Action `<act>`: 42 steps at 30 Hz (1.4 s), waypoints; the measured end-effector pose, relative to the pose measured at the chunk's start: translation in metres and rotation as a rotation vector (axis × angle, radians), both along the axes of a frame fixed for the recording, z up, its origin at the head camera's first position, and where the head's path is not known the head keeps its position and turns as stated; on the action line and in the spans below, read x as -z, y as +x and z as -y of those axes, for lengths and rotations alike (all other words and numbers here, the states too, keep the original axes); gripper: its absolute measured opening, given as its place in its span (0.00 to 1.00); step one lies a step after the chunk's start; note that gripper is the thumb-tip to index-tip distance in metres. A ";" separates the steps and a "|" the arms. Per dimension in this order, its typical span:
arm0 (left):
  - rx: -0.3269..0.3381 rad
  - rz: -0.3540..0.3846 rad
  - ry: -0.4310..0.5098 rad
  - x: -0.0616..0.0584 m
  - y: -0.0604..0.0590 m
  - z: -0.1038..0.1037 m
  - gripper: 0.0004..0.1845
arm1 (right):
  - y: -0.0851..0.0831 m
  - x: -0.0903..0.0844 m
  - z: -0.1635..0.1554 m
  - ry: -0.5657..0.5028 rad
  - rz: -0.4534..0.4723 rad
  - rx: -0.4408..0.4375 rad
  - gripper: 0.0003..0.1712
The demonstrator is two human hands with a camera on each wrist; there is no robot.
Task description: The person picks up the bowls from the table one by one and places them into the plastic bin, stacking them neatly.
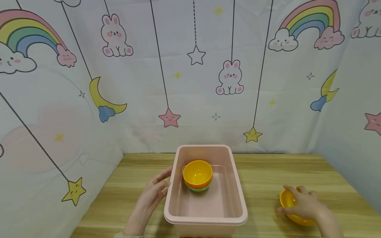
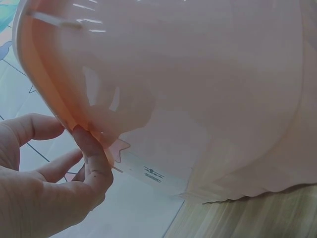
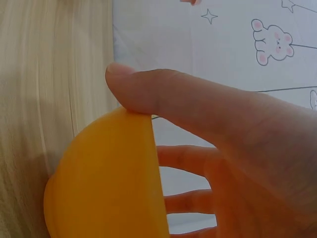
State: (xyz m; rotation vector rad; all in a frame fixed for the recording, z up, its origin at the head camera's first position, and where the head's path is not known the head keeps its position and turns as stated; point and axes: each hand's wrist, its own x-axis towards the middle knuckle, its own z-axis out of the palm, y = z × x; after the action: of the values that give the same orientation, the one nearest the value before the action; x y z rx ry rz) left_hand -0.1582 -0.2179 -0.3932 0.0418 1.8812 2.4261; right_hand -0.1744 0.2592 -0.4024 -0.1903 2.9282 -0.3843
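A pink plastic bin [image 1: 205,220] stands on the table. Inside, toward its back left, sits a nested stack of bowls: a yellow bowl [image 1: 197,173] on top, an orange bowl rim below it and a green bowl [image 1: 198,189] at the bottom. Against the bin's left side, my left hand [image 1: 153,191] touches the rim with loosely bent fingertips, as the left wrist view shows. To the right of the bin, my right hand [image 1: 306,203] grips another yellow bowl [image 3: 109,173] by its rim. Its thumb presses near the rim, with the other fingers across the opening.
The wood-grain table [image 1: 262,178] lies under everything. A white cloth [image 1: 202,99] printed with rabbits, stars and rainbows hangs behind it, and similar cloth covers both sides.
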 end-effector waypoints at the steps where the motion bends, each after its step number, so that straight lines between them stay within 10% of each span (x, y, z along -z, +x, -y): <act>1: -0.006 -0.002 -0.001 0.000 0.000 0.000 0.33 | 0.000 -0.001 0.000 -0.002 -0.003 -0.001 0.56; 42: 0.009 0.020 0.023 0.000 0.000 0.000 0.34 | 0.008 -0.034 0.026 -0.008 -0.225 -0.110 0.53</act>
State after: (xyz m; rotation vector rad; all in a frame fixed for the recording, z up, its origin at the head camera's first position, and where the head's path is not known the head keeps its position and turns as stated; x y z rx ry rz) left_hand -0.1578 -0.2178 -0.3931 0.0275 1.8404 2.4330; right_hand -0.1664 0.2330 -0.3686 -0.4193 3.1181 -0.3803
